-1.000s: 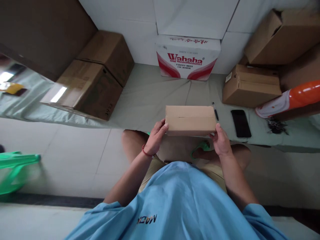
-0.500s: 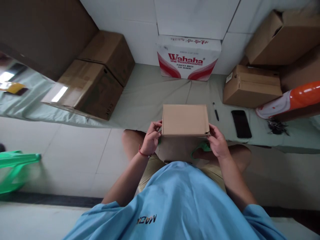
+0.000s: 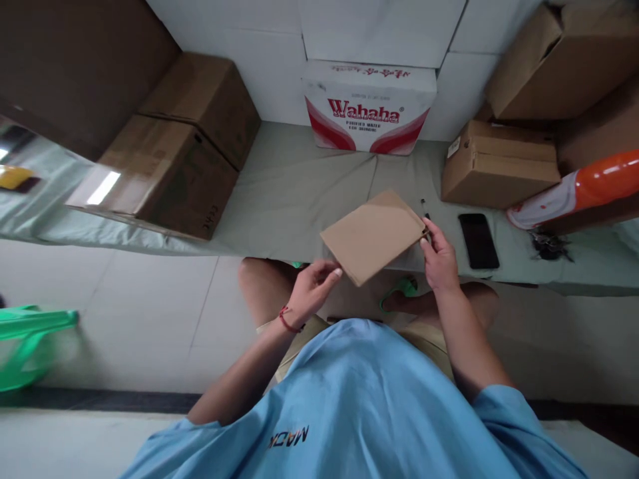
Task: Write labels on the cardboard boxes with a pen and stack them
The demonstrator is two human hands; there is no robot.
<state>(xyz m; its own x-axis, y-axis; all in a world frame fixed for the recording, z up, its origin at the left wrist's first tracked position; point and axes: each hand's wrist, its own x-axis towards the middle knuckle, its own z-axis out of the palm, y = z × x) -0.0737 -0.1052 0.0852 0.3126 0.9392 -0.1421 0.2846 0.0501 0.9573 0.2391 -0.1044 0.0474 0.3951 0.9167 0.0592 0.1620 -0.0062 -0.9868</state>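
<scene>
A small plain brown cardboard box [image 3: 373, 236] is turned at an angle at the near edge of the covered table. My right hand [image 3: 439, 258] pinches its right corner, thumb below and fingers above. Beside the box's lower left edge is my left hand [image 3: 313, 287], with its thumb stretched out and its fingers loosely bent, not wrapped round the box. Whether its fingertips touch the cardboard is hard to make out. A dark pen [image 3: 424, 207] lies just past my right fingers, partly hidden by them.
A black phone [image 3: 478, 241] and a bunch of keys [image 3: 549, 245] lie to the right. A white-and-red Wahaba-style water carton marked Wahaha [image 3: 369, 110] stands against the wall. Brown cartons flank both sides, left [image 3: 164, 176] and right [image 3: 499, 166]. An orange-and-white roll [image 3: 606, 179] leans at right.
The box has turned counterclockwise, its right side swinging up and away. My left hand has come off its left side and shifted toward the lower corner. My right hand keeps its corner.
</scene>
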